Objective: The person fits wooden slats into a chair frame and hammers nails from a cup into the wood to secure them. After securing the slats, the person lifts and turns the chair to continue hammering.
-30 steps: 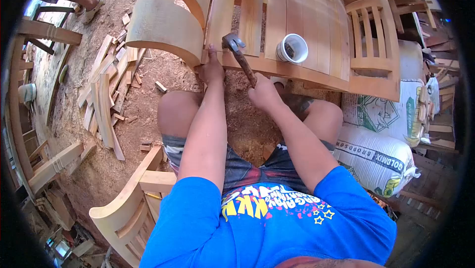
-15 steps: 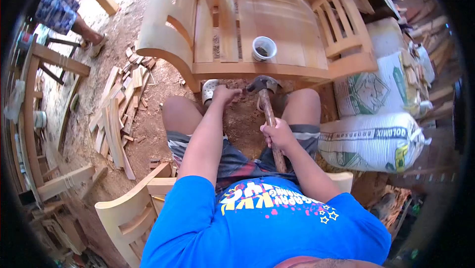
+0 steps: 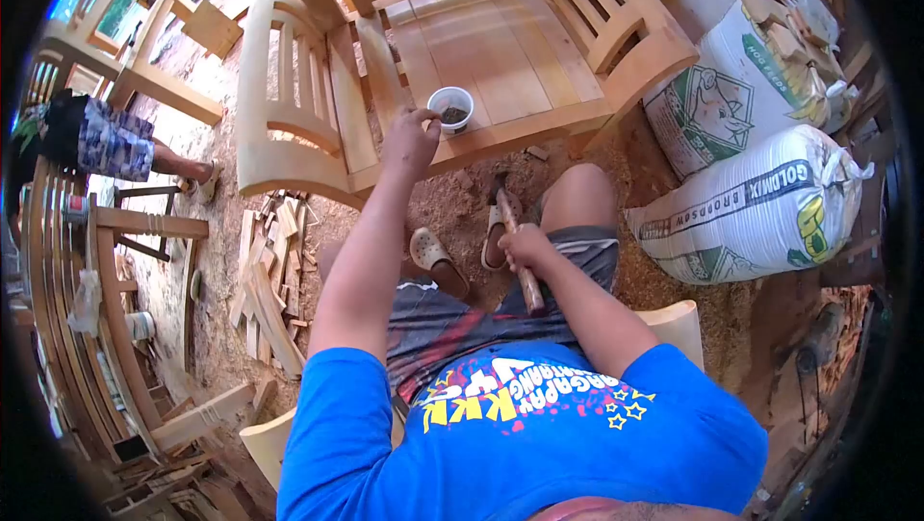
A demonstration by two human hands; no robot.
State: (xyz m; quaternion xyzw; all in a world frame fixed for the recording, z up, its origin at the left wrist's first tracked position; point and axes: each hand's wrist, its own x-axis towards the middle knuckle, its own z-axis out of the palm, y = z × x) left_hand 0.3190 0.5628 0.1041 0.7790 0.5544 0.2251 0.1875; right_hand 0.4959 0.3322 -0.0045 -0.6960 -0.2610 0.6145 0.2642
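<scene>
Both hands are busy: the right hand (image 3: 525, 249) is clenched round the handle of a hammer (image 3: 515, 247), its head low over the sawdust floor between the knees. Left hand (image 3: 411, 141) reaches with loosely curled fingers to the white cup (image 3: 450, 108) on the chair (image 3: 500, 50) seat, fingertips just beside its rim. Two sacks (image 3: 760, 203) lie to the right.

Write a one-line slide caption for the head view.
Left hand reaches for white cup on wooden chair; right hand grips hammer.
</scene>
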